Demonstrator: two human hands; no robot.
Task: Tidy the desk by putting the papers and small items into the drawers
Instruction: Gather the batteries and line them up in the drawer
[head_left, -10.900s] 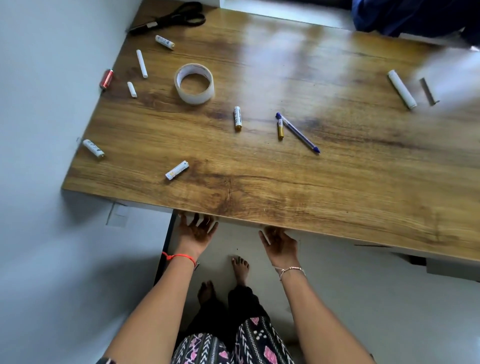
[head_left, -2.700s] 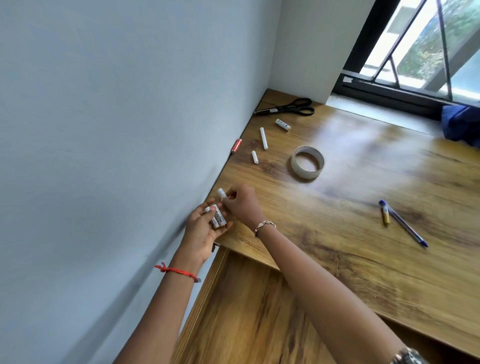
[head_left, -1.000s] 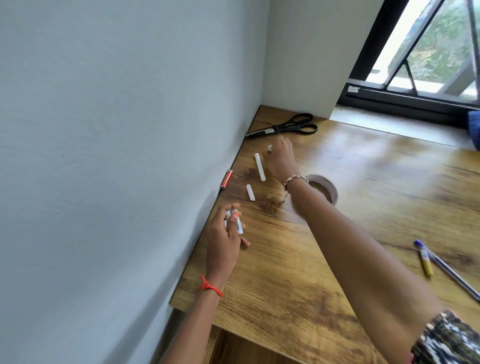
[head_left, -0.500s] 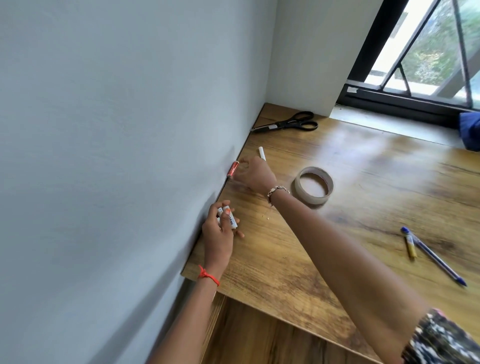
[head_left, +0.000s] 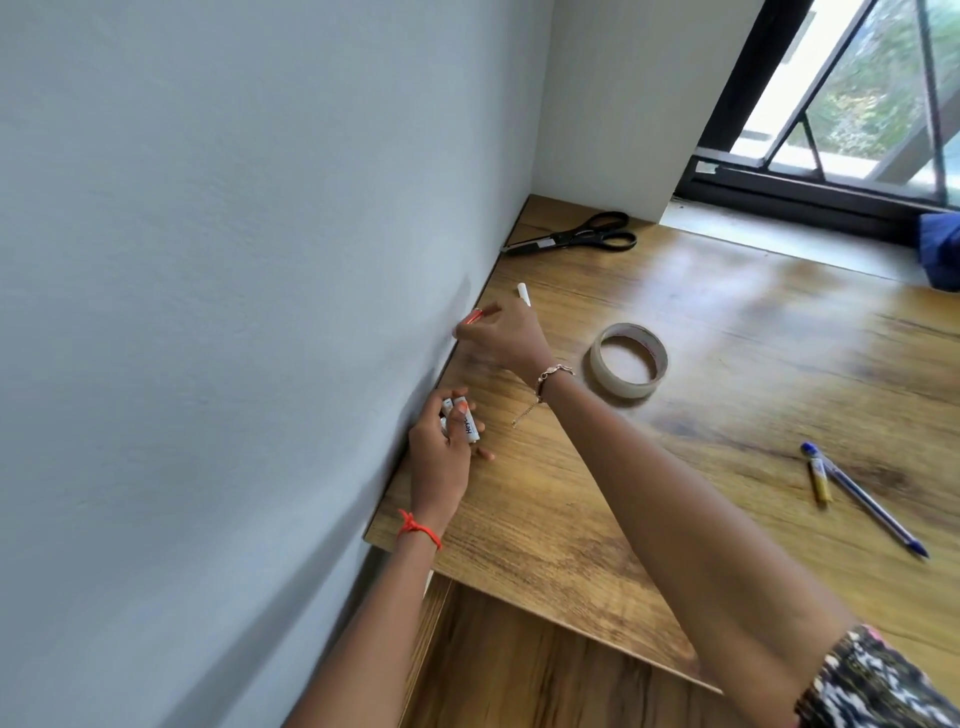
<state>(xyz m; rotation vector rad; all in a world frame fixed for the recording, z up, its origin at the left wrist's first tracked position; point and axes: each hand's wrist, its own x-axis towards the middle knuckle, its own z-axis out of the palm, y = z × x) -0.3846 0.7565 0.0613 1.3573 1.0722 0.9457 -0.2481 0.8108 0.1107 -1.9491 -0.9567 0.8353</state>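
Red battery (head_left: 474, 317) no longer lies loose by the wall: the right hand (head_left: 501, 338) now pinches it at the tabletop (head_left: 675, 467) edge. Left hand (head_left: 441, 452) grips the white batteries (head_left: 466, 418). One more collected for the drawer.

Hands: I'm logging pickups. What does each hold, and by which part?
Left hand grips white batteries around their bodies. Right hand pinches the red battery at the desk's wall edge; the exact part is blurred.

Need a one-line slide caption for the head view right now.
Right hand pinches a red battery by the wall while left hand holds white batteries.
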